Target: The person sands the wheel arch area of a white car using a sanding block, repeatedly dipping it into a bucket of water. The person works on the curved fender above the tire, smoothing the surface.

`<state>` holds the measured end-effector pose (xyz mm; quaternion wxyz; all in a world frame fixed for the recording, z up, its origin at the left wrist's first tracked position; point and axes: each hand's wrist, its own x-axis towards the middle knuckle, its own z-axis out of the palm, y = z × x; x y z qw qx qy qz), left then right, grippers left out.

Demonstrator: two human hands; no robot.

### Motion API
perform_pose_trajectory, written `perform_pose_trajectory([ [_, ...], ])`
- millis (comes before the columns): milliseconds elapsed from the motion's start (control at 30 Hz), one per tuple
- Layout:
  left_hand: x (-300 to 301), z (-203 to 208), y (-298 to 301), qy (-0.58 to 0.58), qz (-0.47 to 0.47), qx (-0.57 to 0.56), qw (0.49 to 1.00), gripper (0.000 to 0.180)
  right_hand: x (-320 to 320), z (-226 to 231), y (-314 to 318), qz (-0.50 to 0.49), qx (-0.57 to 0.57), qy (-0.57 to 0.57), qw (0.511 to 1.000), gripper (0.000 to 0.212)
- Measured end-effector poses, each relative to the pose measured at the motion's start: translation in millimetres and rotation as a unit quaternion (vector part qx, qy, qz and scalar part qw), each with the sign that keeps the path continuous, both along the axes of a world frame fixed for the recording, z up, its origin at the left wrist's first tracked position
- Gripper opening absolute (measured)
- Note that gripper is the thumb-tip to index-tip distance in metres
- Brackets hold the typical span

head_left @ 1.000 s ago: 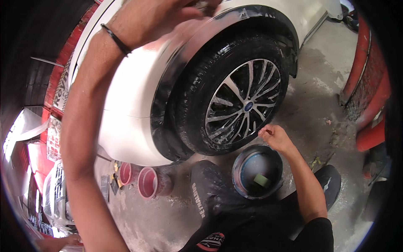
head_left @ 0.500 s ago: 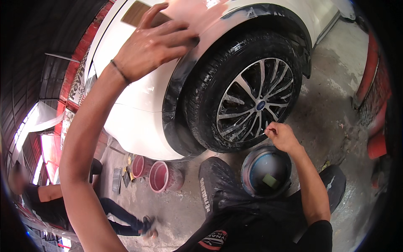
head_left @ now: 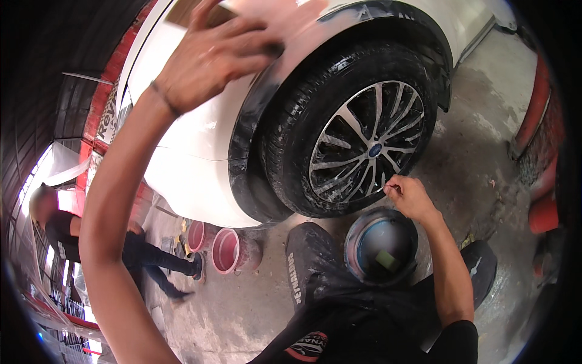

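Observation:
My left hand [head_left: 212, 57] is up on the white car's [head_left: 194, 176] body, above the wheel arch. Its bent, spread fingers press a flat brown sanding block [head_left: 176, 15] against the panel; a dark bit shows at the fingertips, and the rest is covered. The panel there has pinkish, sanded-looking patches. My right hand [head_left: 407, 197] is closed in a pinch beside the lower rim of the wheel [head_left: 357, 142]. Whatever it may hold is too small to make out. Beneath it, between my knees, a round basin [head_left: 353, 242] contains cloudy liquid and a green block [head_left: 385, 261].
Two pinkish-red buckets [head_left: 235, 252] [head_left: 197, 236] stand on the concrete floor [head_left: 236, 315], left of my knee. Farther left, another person [head_left: 63, 233] in dark clothes is on their feet. Red curved objects [head_left: 536, 109] line the right side.
My left hand and the brown block have shifted slightly up and left over the panel. My right hand stays by the wheel. The other person has moved, with their legs in a new stance.

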<state>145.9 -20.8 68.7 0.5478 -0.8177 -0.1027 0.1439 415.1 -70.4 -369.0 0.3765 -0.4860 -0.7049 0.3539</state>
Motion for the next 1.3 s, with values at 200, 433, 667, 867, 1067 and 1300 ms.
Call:
perform_pose_trajectory([
  [200,72.8,7.5,36.1,-0.035,-0.009,-0.09,0.995,0.019,-11.6,0.1,2.8,0.018,0.024,0.009,1.0,0.015],
  [433,-23.8,-14.3,-16.3,-0.04,-0.003,-0.018,0.999,0.021,4.5,7.1,9.3,-0.008,-0.025,0.027,0.999,0.017],
  [667,58.3,-2.0,27.5,-0.034,-0.003,-0.022,0.999,0.025,4.7,1.1,8.9,-0.021,0.003,0.015,1.0,0.018],
  [867,48.1,-0.5,23.4,-0.009,-0.006,0.0,1.0,0.027,-4.8,0.0,12.0,-0.006,0.039,-0.008,0.999,0.017],
  [1067,-17.0,-12.3,-11.6,-0.022,0.035,0.006,0.999,0.041,4.6,5.9,10.0,-0.013,0.005,0.029,0.999,0.017],
  [1300,93.1,5.5,48.6,-0.032,-0.038,-0.025,0.998,0.019,-4.2,3.5,8.7,-0.004,0.041,0.034,0.999,0.017],
])
